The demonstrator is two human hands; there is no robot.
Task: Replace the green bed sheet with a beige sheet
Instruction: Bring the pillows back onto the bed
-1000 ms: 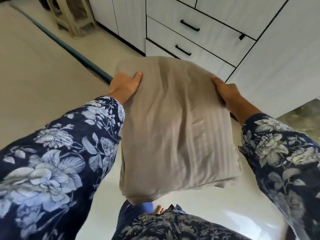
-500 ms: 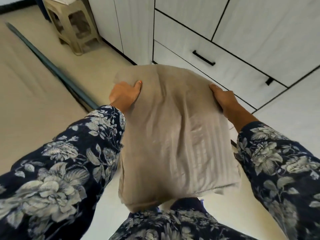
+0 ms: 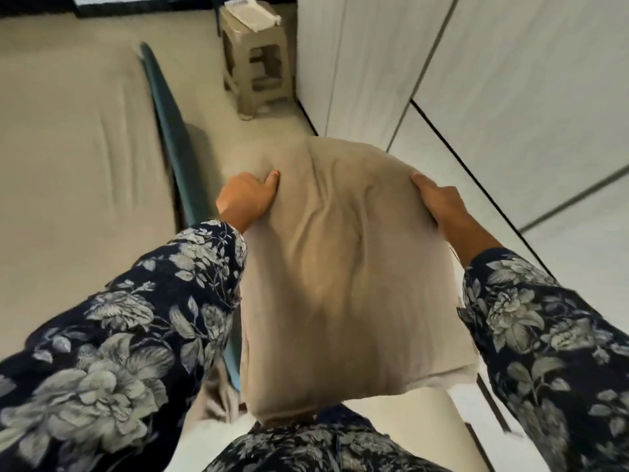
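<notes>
1. The folded beige sheet [image 3: 343, 267] is held in the air before the person, above the floor [image 3: 272, 131] beside the bed's [image 3: 68, 148] edge.
2. The left hand [image 3: 246, 195] grips its left edge, thumb on top.
3. The right hand [image 3: 439, 202] grips its right edge.
4. A stool [image 3: 253, 63] stands by the wardrobe [image 3: 476, 80].

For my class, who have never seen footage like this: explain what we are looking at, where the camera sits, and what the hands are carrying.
There is no machine here. A person wears a camera on the head, looking forward and down, so you see their own arms in floral sleeves. The left hand and right hand grip the far corners of a folded beige sheet, held in the air. To the left lies a bare beige mattress with a dark green edge. Ahead stands a plastic stool; white cabinets run along the right.
</notes>
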